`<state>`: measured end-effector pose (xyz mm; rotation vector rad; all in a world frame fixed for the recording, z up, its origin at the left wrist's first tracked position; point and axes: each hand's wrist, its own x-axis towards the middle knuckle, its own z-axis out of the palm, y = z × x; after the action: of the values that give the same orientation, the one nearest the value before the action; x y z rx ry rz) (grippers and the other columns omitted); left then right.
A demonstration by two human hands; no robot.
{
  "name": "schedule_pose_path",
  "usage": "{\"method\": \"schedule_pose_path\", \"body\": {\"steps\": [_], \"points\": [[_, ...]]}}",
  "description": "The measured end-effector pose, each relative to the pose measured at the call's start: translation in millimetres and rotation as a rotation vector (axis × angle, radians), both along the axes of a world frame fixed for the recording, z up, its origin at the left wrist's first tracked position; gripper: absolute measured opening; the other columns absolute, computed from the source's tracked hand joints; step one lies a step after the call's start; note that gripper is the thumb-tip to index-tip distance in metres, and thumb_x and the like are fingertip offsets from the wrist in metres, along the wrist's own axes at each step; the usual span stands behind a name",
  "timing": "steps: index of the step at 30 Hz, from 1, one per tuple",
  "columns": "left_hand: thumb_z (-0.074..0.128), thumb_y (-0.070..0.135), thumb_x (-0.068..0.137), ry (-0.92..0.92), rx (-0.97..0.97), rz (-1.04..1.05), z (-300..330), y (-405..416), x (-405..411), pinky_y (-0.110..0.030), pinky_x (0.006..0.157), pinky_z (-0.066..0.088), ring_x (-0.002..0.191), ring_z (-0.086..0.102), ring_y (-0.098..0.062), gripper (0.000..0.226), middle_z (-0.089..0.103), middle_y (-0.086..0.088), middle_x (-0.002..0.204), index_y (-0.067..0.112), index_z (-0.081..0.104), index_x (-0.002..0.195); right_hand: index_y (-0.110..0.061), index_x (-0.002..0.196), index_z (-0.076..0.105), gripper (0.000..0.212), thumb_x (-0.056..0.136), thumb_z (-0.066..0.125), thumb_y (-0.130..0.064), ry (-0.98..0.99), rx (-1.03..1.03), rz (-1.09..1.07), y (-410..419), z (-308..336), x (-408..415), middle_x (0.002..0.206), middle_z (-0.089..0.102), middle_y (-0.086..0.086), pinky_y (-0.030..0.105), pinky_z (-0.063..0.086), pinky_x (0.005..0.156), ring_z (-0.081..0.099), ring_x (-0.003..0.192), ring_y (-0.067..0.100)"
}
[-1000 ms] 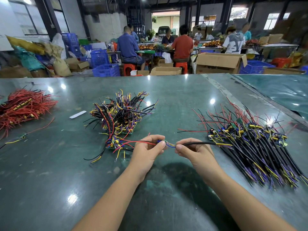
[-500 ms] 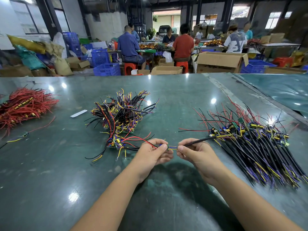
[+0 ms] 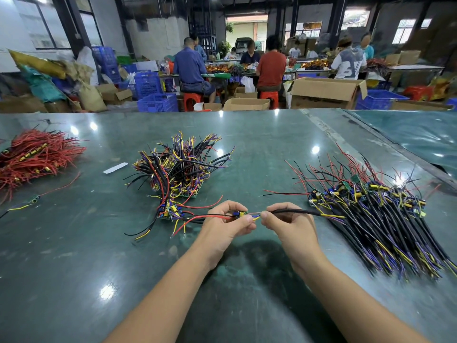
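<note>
Both pinch tight: my left hand (image 3: 226,226) the small green circuit board (image 3: 239,214), my right hand (image 3: 290,226) the black sleeved cable (image 3: 299,211), so I should pull straight, gently.

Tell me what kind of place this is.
Likely a small electronics assembly workshop: heaps of wired circuit boards on a long green table, other workers seated at benches, cardboard boxes and blue crates around.
</note>
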<state>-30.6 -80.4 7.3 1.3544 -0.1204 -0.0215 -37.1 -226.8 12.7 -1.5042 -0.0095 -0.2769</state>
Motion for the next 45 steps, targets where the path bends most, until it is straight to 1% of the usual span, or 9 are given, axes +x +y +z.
{"method": "schedule_pose_path", "body": {"steps": [6, 9, 19, 25, 34, 38, 40, 41, 45], "points": [[0.061, -0.009, 0.083, 0.02, -0.12, 0.003, 4.1, -9.1, -1.3, -0.023, 0.062, 0.054, 0.058, 0.064, -0.015, 0.016, 0.063, -0.012, 0.074, 0.006, 0.057, 0.085, -0.004, 0.08, 0.064, 0.011, 0.08, 0.065, 0.006, 0.02, 0.454, 0.036, 4.0, 0.3, 0.5, 0.065, 0.069, 0.003, 0.017, 0.053, 0.063, 0.065, 0.061, 0.011], [0.061, -0.01, 0.083, 0.025, -0.118, 0.037, 4.5, -6.8, -1.6, -0.022, 0.061, 0.054, 0.057, 0.064, -0.014, 0.016, 0.062, -0.014, 0.074, 0.006, 0.057, 0.085, -0.007, 0.082, 0.065, 0.009, 0.088, 0.059, -0.001, 0.058, 0.443, 0.076, -0.2, 2.8, 5.5, 0.07, 0.07, 0.001, 0.014, 0.049, 0.056, 0.064, 0.059, 0.008], [0.061, -0.009, 0.084, 0.028, -0.069, 0.101, 7.1, 9.0, -0.8, -0.022, 0.061, 0.055, 0.058, 0.065, -0.015, 0.017, 0.066, -0.01, 0.069, 0.008, 0.059, 0.084, -0.008, 0.077, 0.054, 0.045, 0.104, 0.027, -0.033, 0.096, 0.845, 0.006, -30.4, 7.8, 19.2, 0.063, 0.069, 0.008, 0.015, 0.048, 0.05, 0.057, 0.049, 0.009], [0.057, -0.01, 0.085, 0.046, -0.187, 0.062, 10.9, 9.9, -0.5, -0.021, 0.06, 0.056, 0.055, 0.064, -0.012, 0.017, 0.065, -0.007, 0.065, 0.006, 0.058, 0.087, -0.016, 0.065, 0.044, 0.047, 0.102, 0.029, -0.041, 0.201, 0.962, 0.01, -29.7, 4.6, 19.7, 0.052, 0.058, 0.003, 0.012, 0.036, 0.04, 0.04, 0.036, 0.011], [0.066, -0.001, 0.074, -0.006, -0.17, -0.025, 9.1, 12.6, -1.4, -0.02, 0.06, 0.055, 0.058, 0.066, -0.014, 0.016, 0.067, -0.006, 0.067, 0.008, 0.06, 0.087, -0.018, 0.055, 0.035, 0.053, 0.103, 0.029, -0.038, 0.17, 0.822, -0.045, -36.9, 7.8, 18.9, 0.045, 0.045, 0.001, 0.015, 0.024, 0.035, 0.028, 0.031, 0.01], [0.063, -0.008, 0.081, -0.062, -0.032, 0.108, 6.0, 18.9, 2.3, -0.021, 0.062, 0.056, 0.061, 0.068, -0.017, 0.017, 0.065, -0.002, 0.066, 0.009, 0.061, 0.084, -0.013, 0.074, 0.056, 0.041, 0.103, 0.034, -0.031, 0.007, 0.425, -0.058, -41.3, 12.1, 20.2, 0.073, 0.07, 0.009, 0.022, 0.04, 0.051, 0.051, 0.051, 0.011], [0.062, -0.009, 0.082, -0.083, 0.045, 0.157, 6.5, 23.5, 4.4, -0.021, 0.062, 0.056, 0.063, 0.068, -0.018, 0.018, 0.063, -0.006, 0.067, 0.009, 0.062, 0.084, -0.013, 0.111, 0.058, 0.023, 0.098, 0.047, -0.03, -0.102, 0.017, -0.258, -38.1, 7.3, 15.9, 0.113, 0.065, 0.005, 0.031, 0.045, 0.081, 0.056, 0.087, 0.014], [0.063, -0.009, 0.082, -0.089, 0.082, 0.166, 6.9, 24.6, 4.9, -0.021, 0.062, 0.056, 0.063, 0.068, -0.018, 0.018, 0.063, -0.009, 0.069, 0.009, 0.062, 0.084, -0.011, 0.126, 0.051, 0.036, 0.094, 0.054, -0.029, -0.217, -0.247, -0.373, -35.6, 4.3, 12.6, 0.125, 0.056, 0.003, 0.033, 0.039, 0.095, 0.05, 0.102, 0.016], [0.064, -0.009, 0.082, -0.072, 0.138, 0.084, 7.1, 21.3, 1.4, -0.02, 0.062, 0.055, 0.062, 0.068, -0.016, 0.017, 0.065, -0.011, 0.072, 0.007, 0.062, 0.087, -0.007, 0.121, 0.06, 0.039, 0.086, 0.056, -0.023, -0.748, -1.007, -0.28, -21.2, -5.3, 3.8, 0.123, 0.06, 0.001, 0.035, 0.036, 0.1, 0.05, 0.108, 0.025]]}}
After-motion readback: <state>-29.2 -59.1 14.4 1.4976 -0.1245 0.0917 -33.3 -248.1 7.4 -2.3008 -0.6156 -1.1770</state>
